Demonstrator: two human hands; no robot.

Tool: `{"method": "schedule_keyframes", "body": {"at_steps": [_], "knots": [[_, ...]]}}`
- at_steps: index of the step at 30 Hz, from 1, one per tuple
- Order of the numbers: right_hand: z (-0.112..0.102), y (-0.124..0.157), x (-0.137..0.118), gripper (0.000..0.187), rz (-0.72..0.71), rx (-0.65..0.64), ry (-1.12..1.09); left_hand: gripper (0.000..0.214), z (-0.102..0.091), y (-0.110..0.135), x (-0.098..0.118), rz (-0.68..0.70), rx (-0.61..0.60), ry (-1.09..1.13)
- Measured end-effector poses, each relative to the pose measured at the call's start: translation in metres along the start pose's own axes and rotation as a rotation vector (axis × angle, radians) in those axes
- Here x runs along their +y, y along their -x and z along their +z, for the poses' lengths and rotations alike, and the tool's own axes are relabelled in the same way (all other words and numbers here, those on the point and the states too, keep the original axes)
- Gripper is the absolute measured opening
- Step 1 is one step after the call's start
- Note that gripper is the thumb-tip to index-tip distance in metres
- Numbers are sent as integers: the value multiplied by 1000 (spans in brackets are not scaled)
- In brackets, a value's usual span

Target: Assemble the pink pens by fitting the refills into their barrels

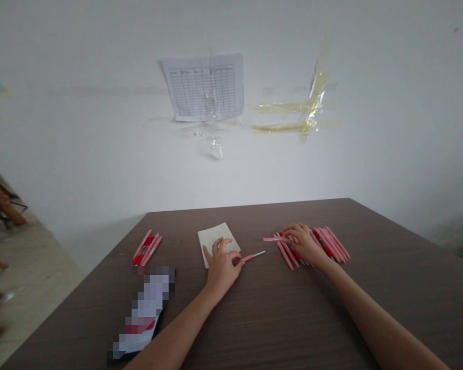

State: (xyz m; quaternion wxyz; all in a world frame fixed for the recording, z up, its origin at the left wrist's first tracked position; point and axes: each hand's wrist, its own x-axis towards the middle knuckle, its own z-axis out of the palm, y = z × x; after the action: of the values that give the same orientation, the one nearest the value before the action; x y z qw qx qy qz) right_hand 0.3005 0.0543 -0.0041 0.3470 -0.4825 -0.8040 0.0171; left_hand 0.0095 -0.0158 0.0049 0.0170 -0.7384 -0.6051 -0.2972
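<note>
Pinched in the fingers of my left hand [220, 264] is a pink pen piece [248, 257] with a thin pale refill sticking out to the right. That hand is over a small cream paper pad [207, 240], covering part of it. My right hand [303, 245] grips a pink pen barrel piece [270, 239] that points left, toward the pad. Beneath and beside the right hand lies a row of several pink and red pens [337, 244], partly hidden by the hand. A gap separates the two held pieces.
A smaller group of pink and red pens [143, 248] lies at the table's left side. Nearer me is a blurred-out long object [150, 303] with a dark edge. The brown table [278, 318] meets a white wall with a taped printed sheet [204, 87].
</note>
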Motion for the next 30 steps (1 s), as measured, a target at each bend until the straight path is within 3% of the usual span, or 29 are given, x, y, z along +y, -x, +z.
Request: {"method": "schedule_keyframes", "body": {"at_steps": [6, 17, 30], "knots": [[3, 0, -5, 15, -54, -1, -4, 15, -2, 0, 2, 38, 53, 37], [9, 4, -39, 5, -187, -115, -51, 12, 0, 2, 4, 71, -42, 125], [8, 5, -44, 10, -193, -166, -103, 10, -2, 0, 6, 80, -136, 100]]}}
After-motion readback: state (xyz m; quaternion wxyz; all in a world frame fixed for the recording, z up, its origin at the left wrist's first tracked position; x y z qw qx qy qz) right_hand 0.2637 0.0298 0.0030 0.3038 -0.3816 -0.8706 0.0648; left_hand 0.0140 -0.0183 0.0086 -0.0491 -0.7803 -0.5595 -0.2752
